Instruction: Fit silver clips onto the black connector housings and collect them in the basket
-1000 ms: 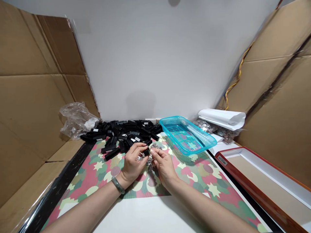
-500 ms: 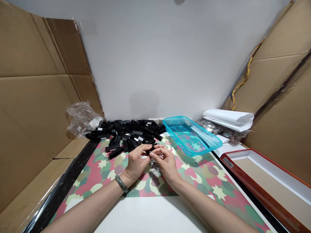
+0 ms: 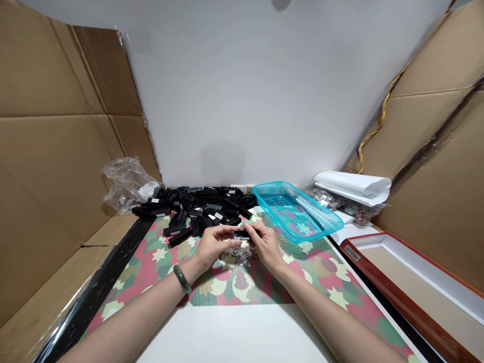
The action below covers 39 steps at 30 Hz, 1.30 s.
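Between my two hands is a small black rectangular plastic piece with pale marks at its left end, held a little above the table. My left hand pinches its left end between thumb and fingers; a dark green bangle circles that wrist. My right hand grips the right end, thumb on top. Below the hands lies a little heap of small shiny metal parts, partly hidden by the fingers. Just beyond, a large pile of similar black plastic pieces spreads along the wall, some with white labels.
A turquoise plastic basket stands right of the pile. Behind it are bags of metal parts under folded white paper. A red-edged box lid lies at the right. Crumpled clear plastic sits at the left, and cardboard walls flank both sides.
My hands have moved slightly apart, and the black piece has turned so that its long face shows lengthwise between them. More of the metal parts below is now visible.
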Motion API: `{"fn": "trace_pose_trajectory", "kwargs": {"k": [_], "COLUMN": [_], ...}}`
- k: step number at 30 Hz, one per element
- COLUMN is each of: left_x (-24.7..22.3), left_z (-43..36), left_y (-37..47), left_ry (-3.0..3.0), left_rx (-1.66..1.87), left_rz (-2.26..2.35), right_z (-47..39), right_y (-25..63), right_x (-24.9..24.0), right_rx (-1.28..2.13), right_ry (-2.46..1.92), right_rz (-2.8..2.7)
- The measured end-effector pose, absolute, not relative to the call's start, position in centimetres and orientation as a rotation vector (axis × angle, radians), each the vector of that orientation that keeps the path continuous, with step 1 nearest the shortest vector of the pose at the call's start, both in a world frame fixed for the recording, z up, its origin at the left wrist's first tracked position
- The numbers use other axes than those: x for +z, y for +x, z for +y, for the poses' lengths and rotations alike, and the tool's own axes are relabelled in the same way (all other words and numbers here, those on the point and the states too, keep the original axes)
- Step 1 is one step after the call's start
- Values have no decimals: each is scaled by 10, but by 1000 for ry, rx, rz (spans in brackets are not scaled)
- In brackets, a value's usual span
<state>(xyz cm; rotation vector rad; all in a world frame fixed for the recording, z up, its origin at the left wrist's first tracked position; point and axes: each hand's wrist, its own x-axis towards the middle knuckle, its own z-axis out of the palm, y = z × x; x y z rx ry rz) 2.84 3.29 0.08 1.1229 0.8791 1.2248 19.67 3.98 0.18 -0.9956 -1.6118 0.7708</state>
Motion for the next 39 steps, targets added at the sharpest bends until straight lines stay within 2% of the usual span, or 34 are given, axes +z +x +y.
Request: {"fn": "trace_pose_trajectory", "kwargs": {"k": [7, 21, 27, 33, 37, 39], "left_x": [2, 0, -6, -1, -1, 0], "left_z": [41, 43, 42, 42, 44, 45], "left_y": [10, 11, 20, 16, 14, 12], "left_ry": [1030, 1155, 1330, 1353, 1266, 1158], "left_rx": [1003, 970, 1074, 1050, 1094, 1089], "left_rz": [734, 857, 942, 839, 913, 904], "right_z": [30, 30, 30, 31, 27, 24], "right_y": [195, 195, 193, 193, 190, 189], "right_x": [4, -3, -6, -4, -3, 0], "right_rx": [601, 403, 415, 502, 557, 465], "right_ry": [-968, -929, -952, -1070, -1070, -1030], "right_rz": [-1612, -1707, -1709, -1557, -1588, -1624]}}
